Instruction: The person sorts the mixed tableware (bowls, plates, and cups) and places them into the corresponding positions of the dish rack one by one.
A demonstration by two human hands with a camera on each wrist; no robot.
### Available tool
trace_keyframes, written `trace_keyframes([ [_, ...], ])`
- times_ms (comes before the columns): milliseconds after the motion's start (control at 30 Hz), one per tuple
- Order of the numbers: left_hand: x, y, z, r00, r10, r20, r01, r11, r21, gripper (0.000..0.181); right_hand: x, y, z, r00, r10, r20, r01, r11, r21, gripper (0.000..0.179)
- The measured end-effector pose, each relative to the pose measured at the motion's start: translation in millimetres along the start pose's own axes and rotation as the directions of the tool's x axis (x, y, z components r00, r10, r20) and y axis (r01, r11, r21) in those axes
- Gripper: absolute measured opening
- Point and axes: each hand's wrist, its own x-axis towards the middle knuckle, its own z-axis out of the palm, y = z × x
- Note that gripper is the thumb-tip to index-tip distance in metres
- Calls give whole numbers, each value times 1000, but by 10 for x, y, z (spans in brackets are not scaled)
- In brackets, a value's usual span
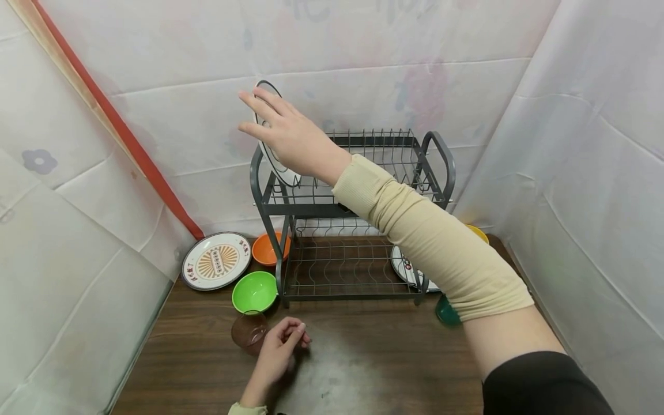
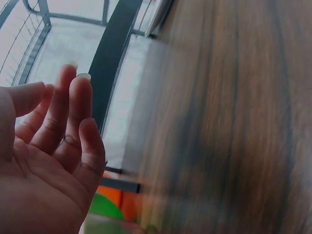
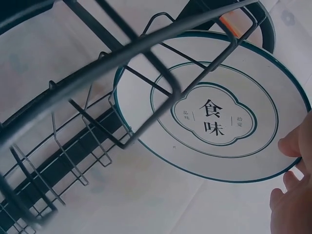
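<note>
A white plate (image 3: 165, 141) with a dark rim stands tilted at the left end of the upper tier of a dark dish rack (image 1: 311, 208). My right hand (image 1: 298, 138) is at its rim; in the right wrist view the thumb lies over the plate's face and other fingers are at the edge, partly hidden. From the head, several of these fingers look spread past the rim. Low over the table, my left hand (image 1: 280, 349) hangs loosely curled and holds nothing. Beside it is a brown see-through bowl (image 1: 248, 331).
Left of the rack are a patterned plate (image 1: 196, 271), an orange bowl (image 1: 263, 253) and a green bowl (image 1: 254, 293). Another plate (image 1: 402, 271), a teal bowl (image 1: 446, 313) and a yellow item (image 1: 478, 232) sit at the right, partly hidden by my arm. White cloth (image 1: 570, 173) encloses the table.
</note>
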Motion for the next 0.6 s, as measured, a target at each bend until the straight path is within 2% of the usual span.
trace_keyframes([
  [233,8,20,-89,999,-11,-39,11,1000,-4,20,-22,7,-9,1000,13,6,-13,1000,11,61],
  [467,2,10,-76,999,-24,-40,23,1000,-22,18,-50,18,-32,1000,16,11,-17,999,34,76],
  [600,1,-7,-50,999,-22,-43,21,1000,-19,16,-98,16,-64,999,32,-2,-32,996,80,80],
])
